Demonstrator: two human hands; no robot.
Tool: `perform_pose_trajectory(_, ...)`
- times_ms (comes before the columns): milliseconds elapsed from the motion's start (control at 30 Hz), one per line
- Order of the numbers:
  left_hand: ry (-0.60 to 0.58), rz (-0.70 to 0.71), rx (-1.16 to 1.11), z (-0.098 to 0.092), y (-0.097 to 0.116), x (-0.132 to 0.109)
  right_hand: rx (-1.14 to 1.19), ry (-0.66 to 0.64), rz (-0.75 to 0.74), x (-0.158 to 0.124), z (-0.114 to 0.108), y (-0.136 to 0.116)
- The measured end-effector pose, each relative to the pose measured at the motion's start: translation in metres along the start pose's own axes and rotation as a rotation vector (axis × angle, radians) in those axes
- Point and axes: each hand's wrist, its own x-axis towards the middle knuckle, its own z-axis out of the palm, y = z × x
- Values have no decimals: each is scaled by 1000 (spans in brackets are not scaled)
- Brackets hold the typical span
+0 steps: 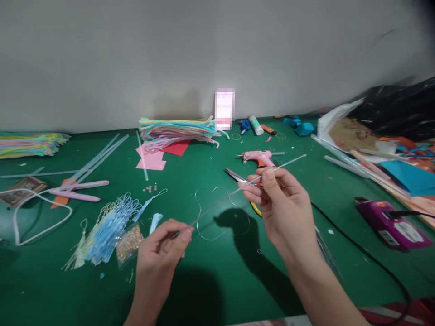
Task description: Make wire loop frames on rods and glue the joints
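A thin pale wire runs slanting between my two hands, above the table. My left hand pinches its lower end between thumb and fingertips. Farther up, my right hand grips it, and the thicker whitish tip sticks out to the upper right. On the table below lies a curved, bent wire. Scissors lie partly hidden behind my right hand, beside a pink glue gun. Straight wires show next to my right forearm.
Blue tassels and a bag of gold bits lie left. Fuzzy pastel stems are bundled at the back near a blurred bright screen. A purple device with a black cable sits right. A pink hair straightener lies left.
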Motion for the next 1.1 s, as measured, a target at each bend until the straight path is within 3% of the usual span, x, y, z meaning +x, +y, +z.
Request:
perform_pose_trajectory(200, -40, -56, -217, 4, 0, -9, -8, 27, -2, 1, 1, 3)
perform_pose_trajectory(367, 74, 135, 21, 6, 7, -14, -30, 49, -53, 0, 0, 3)
perform_pose_trajectory(433, 116, 146, 67, 6, 7, -13, -44, 37, -68, 0, -2, 2)
perform_pose_trajectory(633, 11, -97, -183, 9, 8, -3, -15, -125, -37, -6, -7, 3)
perform_pose_trajectory(833, -44, -153, -160, 17, 7, -3, -228, -520, 208, -18, -3, 22)
perform_pose_trajectory(967, -64, -250, -176, 17, 4, -1, -314, -549, 227, -21, 1, 29)
perform_pose_trajectory(1100, -109, -354, -211, 15, 1, 2, -381, -536, 142, -22, 0, 30)
